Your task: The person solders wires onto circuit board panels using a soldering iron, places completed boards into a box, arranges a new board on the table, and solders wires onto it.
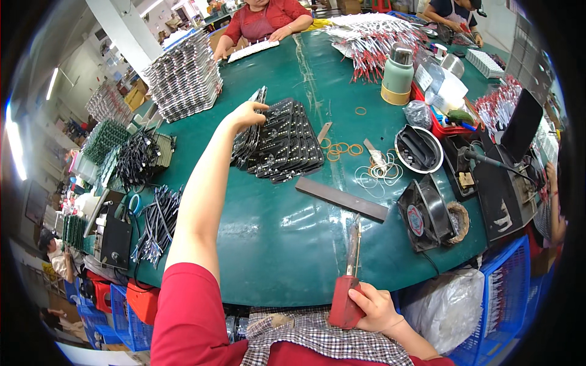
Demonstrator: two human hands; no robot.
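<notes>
My left arm stretches forward over the green table, and my left hand (248,114) is on the far left part of a pile of black circuit boards (287,143). Its fingers are bent and closed on the edge of a board; their tips are partly hidden. The boards overlap in rows, with small pale spots on them. Down at the table's front edge, my right hand (376,308) grips the red handle of a soldering gun (347,299). The gun's long metal front points away from me, near a dark flat bar (342,198) lying on the table.
Rubber bands (342,149) and white string (378,174) lie right of the boards. Further right stand a black fan (426,213), a white bowl (421,149) and a green flask (398,76). Black cables (160,222) lie at left. Across the table sits a person in red (268,24).
</notes>
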